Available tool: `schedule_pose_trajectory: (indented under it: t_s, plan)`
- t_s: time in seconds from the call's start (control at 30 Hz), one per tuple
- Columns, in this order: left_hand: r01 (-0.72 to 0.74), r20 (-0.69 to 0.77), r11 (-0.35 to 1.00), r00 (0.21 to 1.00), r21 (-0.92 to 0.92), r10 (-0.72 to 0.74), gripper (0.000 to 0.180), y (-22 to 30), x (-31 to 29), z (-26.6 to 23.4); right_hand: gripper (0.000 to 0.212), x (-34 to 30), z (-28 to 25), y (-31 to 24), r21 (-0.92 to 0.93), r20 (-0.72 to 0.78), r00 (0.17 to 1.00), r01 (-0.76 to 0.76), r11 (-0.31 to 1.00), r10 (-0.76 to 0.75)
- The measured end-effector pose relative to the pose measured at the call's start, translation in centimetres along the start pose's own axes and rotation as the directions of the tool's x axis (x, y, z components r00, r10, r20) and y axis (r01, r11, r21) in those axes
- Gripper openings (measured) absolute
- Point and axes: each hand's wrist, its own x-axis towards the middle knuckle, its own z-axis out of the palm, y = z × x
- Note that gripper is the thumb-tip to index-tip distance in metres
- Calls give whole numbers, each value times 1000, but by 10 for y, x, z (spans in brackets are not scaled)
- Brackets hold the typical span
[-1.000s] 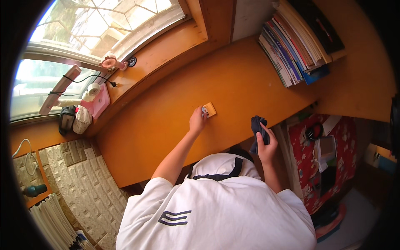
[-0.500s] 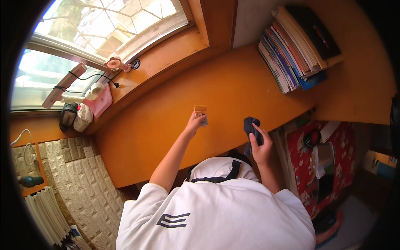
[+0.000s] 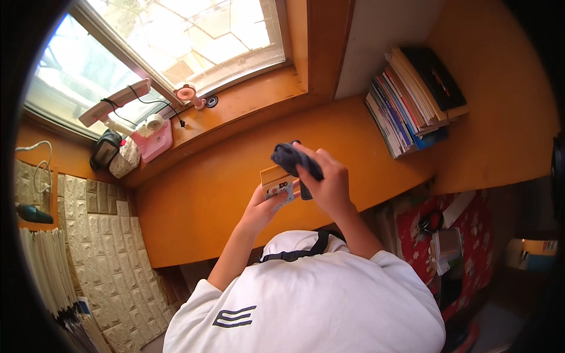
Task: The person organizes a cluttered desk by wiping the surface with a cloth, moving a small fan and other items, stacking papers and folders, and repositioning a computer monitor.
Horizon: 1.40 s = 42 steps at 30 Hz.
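Observation:
My left hand (image 3: 258, 210) is closed around a small flat box (image 3: 278, 188), pale with dark print on its face and a plain orange-tan upper part. Beside it, my right hand (image 3: 331, 183) grips a bunched dark grey cloth (image 3: 288, 156) between thumb and fingers. The cloth hangs over the box's top right corner, and a loose end droops below my right hand. Whether cloth and box touch is hard to tell. Both hands are above the orange-brown wooden desk (image 3: 200, 217).
A stack of books (image 3: 400, 112) stands at the desk's far right. Along the windowsill (image 3: 247, 97) at the back left sit a pink lamp (image 3: 156, 141) and small pouches (image 3: 106, 150). Papers (image 3: 50, 265) fill the lower left. A red patterned cloth (image 3: 421, 241) lies at right, below desk level.
My right hand has brought the grey cloth leftward and up to the box. My left hand has shifted slightly left and lower with the box. The view has tilted a little.

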Motion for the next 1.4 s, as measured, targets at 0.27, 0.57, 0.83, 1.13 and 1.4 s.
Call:
schedule_pose_trajectory:
  t_s: [0.27, 0.57, 0.83, 1.13, 1.4]
  plan:
    - [-305, 39, 755, 937, 580, 348, 54, 14, -16, 5, 55, -18, 18, -49, 10, 32, 969, 246, 969, -246]
    - [56, -195, 977, 981, 203, -16, 34, 9, -47, -19, 47, -33, 44, -33, -56, 156, 988, 0, 998, 9]
    - [-19, -229, 989, 973, -149, -16, 57, 25, -48, -18, 48, -25, 24, -48, 175, -150, 988, 59, 983, -33]
    - [81, -276, 992, 955, -99, -105, 54, 26, -62, -32, 56, -40, 42, -44, -198, 258, 956, 190, 962, -136]
    - [-119, -334, 985, 940, -121, 73, 57, 38, -55, -35, 55, -32, 38, -29, -241, 137, 988, -39, 970, 73]
